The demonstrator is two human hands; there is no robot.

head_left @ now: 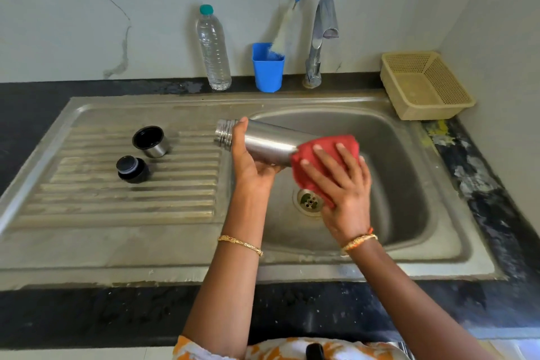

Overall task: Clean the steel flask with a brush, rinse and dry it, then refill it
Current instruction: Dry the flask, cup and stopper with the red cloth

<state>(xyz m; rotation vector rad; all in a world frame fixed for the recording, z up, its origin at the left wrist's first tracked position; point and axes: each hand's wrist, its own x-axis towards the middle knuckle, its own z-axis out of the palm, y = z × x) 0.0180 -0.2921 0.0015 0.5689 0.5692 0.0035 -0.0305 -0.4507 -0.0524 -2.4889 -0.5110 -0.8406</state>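
The steel flask [270, 142] lies nearly level above the sink basin [409, 184], its open threaded mouth pointing left. My left hand [251, 161] grips it from below, just behind the neck. My right hand [342, 184] holds a red cloth [324, 152] wrapped over the flask's base end. On the draining board sit the steel cup lid [151, 142] and the black stopper [133, 169]. A long brush [287, 23] with a blue handle stands in a blue cup [268, 70]. A clear plastic water bottle [213, 50] with a teal cap stands by the wall.
The tap [320, 38] rises behind the basin, its spout over the back rim. A beige plastic basket [423, 86] sits at the back right corner. The drain [309, 202] shows below my hands. Black counter [87, 316] runs along the front.
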